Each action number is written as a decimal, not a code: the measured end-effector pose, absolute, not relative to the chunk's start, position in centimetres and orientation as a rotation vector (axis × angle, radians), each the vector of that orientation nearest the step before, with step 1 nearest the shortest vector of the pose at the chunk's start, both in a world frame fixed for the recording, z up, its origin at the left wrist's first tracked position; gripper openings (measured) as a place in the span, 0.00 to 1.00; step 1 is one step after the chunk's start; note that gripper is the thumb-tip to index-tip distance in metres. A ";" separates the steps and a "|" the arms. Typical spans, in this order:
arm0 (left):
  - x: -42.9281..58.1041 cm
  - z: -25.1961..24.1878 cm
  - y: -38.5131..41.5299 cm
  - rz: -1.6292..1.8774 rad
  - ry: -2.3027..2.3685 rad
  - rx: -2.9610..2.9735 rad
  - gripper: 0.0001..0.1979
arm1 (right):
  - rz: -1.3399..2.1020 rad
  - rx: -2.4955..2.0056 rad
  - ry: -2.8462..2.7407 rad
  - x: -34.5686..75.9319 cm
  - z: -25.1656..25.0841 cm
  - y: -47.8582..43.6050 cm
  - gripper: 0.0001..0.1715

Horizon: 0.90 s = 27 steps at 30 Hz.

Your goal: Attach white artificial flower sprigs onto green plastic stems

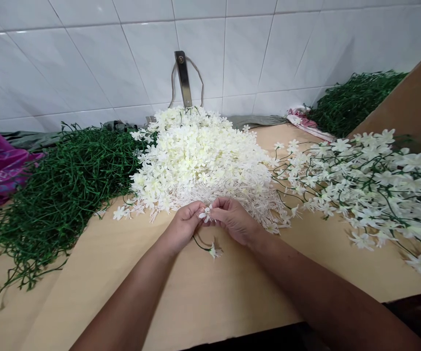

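wall tiles [86, 58]: glossy ceramic | table [214, 302]: matt wood | stems [60, 190]: plastic

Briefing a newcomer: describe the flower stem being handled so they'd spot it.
Find the central heap of white plastic blossoms on the tan table. At its near edge, left hand and right hand pinch a thin green stem, the only one held.

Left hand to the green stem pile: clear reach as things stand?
Probably yes: only bare table lies between left hand and green stem pile, though it shares a pinched white flower with the right hand.
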<state>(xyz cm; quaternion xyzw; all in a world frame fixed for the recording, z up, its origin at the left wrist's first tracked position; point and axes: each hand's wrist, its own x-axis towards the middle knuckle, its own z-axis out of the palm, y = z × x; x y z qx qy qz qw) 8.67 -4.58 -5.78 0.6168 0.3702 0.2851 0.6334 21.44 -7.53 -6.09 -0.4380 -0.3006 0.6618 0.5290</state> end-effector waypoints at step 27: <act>8.3 -5.7 -4.5 0.561 0.697 1.289 0.17 | 1.546 -1.054 -0.871 21.7 -5.7 -7.7 0.07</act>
